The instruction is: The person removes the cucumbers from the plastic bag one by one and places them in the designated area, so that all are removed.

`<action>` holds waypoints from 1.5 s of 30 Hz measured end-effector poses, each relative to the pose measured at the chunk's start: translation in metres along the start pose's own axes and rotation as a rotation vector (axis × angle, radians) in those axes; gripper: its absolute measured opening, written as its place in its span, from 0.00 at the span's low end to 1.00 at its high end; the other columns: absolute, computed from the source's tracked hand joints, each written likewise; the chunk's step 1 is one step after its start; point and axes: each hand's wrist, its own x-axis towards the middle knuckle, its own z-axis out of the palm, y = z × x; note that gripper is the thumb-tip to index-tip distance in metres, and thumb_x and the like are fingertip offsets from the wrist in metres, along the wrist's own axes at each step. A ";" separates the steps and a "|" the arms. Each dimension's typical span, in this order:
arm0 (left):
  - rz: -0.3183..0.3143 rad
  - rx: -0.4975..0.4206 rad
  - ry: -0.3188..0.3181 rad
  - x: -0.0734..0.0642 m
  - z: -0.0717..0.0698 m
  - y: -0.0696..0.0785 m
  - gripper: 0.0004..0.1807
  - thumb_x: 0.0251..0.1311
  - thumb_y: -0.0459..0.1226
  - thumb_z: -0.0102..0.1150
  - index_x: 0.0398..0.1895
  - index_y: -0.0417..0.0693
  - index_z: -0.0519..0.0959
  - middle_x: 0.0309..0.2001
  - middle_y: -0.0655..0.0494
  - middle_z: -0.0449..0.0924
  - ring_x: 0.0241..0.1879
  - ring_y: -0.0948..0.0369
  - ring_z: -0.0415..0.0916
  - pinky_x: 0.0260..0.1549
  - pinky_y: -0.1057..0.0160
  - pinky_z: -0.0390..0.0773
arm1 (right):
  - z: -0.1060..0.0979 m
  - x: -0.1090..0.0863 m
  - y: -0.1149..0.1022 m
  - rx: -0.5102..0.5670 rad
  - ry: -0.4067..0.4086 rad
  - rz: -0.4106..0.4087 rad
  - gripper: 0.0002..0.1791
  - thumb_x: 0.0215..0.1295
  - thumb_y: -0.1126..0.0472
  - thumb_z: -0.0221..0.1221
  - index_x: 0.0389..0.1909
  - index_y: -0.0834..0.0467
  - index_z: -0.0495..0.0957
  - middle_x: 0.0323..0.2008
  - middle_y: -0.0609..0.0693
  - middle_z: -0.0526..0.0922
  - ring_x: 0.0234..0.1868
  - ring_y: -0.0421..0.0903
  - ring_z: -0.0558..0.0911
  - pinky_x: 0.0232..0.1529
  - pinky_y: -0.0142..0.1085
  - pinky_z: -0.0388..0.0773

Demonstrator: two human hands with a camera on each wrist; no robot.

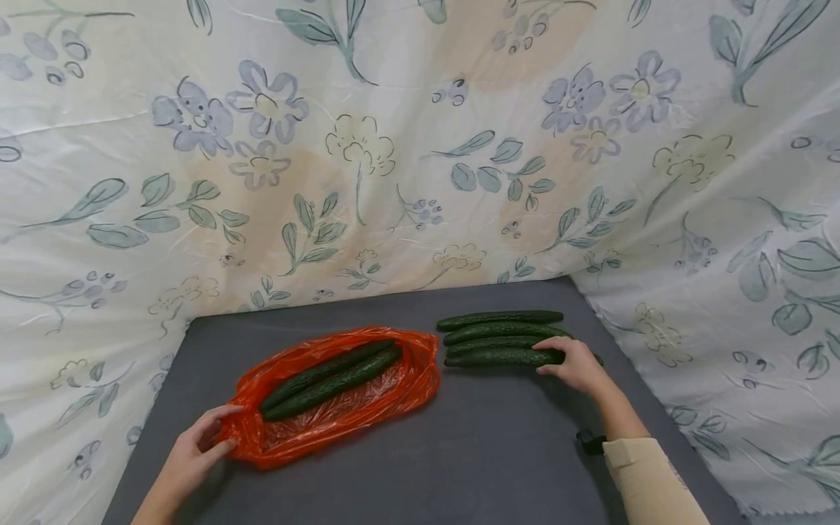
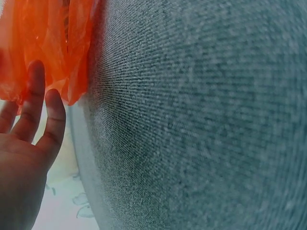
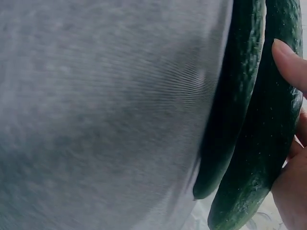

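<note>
Two dark green cucumbers (image 1: 335, 384) lie side by side in a spread orange plastic bag (image 1: 420, 390), left of centre in the head view. My left hand (image 1: 189, 459) touches the bag's near left end with loosely spread fingers. In the left wrist view, that hand (image 2: 33, 129) is against the hanging orange film (image 2: 76, 52). On the right lies a row of several cucumbers (image 1: 499, 317). My right hand (image 1: 577, 367) grips the nearest cucumber (image 1: 492, 357) towards its right end. The right wrist view shows the thumb across this cucumber (image 3: 261, 139), another cucumber (image 3: 230, 110) alongside; the other fingers are mostly hidden.
A dark grey cloth-covered table (image 1: 459, 452) carries everything. Floral curtain fabric (image 1: 394, 182) hangs behind it and along its right side (image 1: 735, 350). A dark band with a small device (image 1: 590, 442) is on the right wrist, by a beige sleeve (image 1: 646, 477).
</note>
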 end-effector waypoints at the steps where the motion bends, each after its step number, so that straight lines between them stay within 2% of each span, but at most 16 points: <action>1: 0.005 -0.002 0.001 0.000 0.000 -0.001 0.23 0.64 0.30 0.64 0.62 0.39 0.75 0.56 0.77 0.72 0.49 0.81 0.74 0.40 0.78 0.77 | 0.001 0.000 0.001 -0.001 -0.001 0.003 0.26 0.55 0.61 0.73 0.57 0.54 0.82 0.61 0.61 0.78 0.63 0.67 0.73 0.56 0.63 0.73; 7: 0.025 -0.003 0.005 0.001 0.001 -0.003 0.23 0.63 0.29 0.64 0.61 0.38 0.75 0.55 0.77 0.73 0.48 0.80 0.76 0.40 0.78 0.77 | 0.006 0.001 0.007 -0.003 -0.001 0.019 0.27 0.55 0.62 0.74 0.57 0.55 0.82 0.61 0.62 0.78 0.63 0.67 0.73 0.57 0.63 0.72; 14: 0.020 0.004 -0.002 0.002 0.001 -0.003 0.22 0.64 0.30 0.64 0.62 0.39 0.75 0.56 0.79 0.71 0.48 0.80 0.75 0.40 0.78 0.77 | 0.011 0.007 0.011 -0.042 -0.012 0.030 0.27 0.55 0.61 0.74 0.57 0.54 0.82 0.62 0.61 0.77 0.64 0.67 0.71 0.58 0.63 0.72; 22: 0.022 0.013 0.005 0.003 0.001 -0.002 0.22 0.64 0.30 0.64 0.61 0.39 0.76 0.56 0.76 0.73 0.48 0.80 0.75 0.41 0.78 0.77 | 0.016 0.009 0.011 -0.176 0.028 -0.017 0.25 0.51 0.63 0.76 0.52 0.55 0.84 0.51 0.56 0.76 0.59 0.63 0.68 0.59 0.66 0.58; 28: 0.011 0.020 0.008 0.002 0.000 -0.003 0.22 0.64 0.30 0.64 0.61 0.39 0.76 0.56 0.79 0.71 0.49 0.81 0.74 0.41 0.78 0.77 | 0.018 0.010 0.009 -0.256 0.016 -0.020 0.29 0.49 0.62 0.76 0.55 0.53 0.82 0.51 0.54 0.77 0.58 0.62 0.69 0.59 0.66 0.57; 34: 0.013 0.009 0.001 0.002 0.000 -0.004 0.22 0.65 0.31 0.64 0.62 0.38 0.75 0.56 0.81 0.71 0.50 0.83 0.72 0.42 0.80 0.76 | 0.016 0.009 0.007 -0.211 0.015 -0.026 0.28 0.50 0.58 0.76 0.55 0.52 0.82 0.53 0.54 0.78 0.60 0.63 0.69 0.59 0.66 0.57; 41: 0.007 0.012 0.001 0.003 0.001 -0.004 0.23 0.64 0.31 0.64 0.62 0.39 0.75 0.56 0.75 0.73 0.49 0.81 0.74 0.40 0.77 0.77 | 0.011 0.013 -0.004 -0.138 0.059 -0.046 0.29 0.53 0.56 0.75 0.58 0.52 0.81 0.56 0.55 0.78 0.62 0.62 0.69 0.60 0.68 0.59; 45: 0.005 0.020 0.001 0.003 0.000 -0.005 0.23 0.65 0.32 0.64 0.62 0.40 0.75 0.56 0.73 0.73 0.49 0.81 0.74 0.40 0.77 0.77 | 0.007 0.018 -0.017 -0.106 0.062 -0.076 0.30 0.56 0.57 0.74 0.61 0.54 0.79 0.58 0.56 0.77 0.63 0.63 0.70 0.61 0.67 0.63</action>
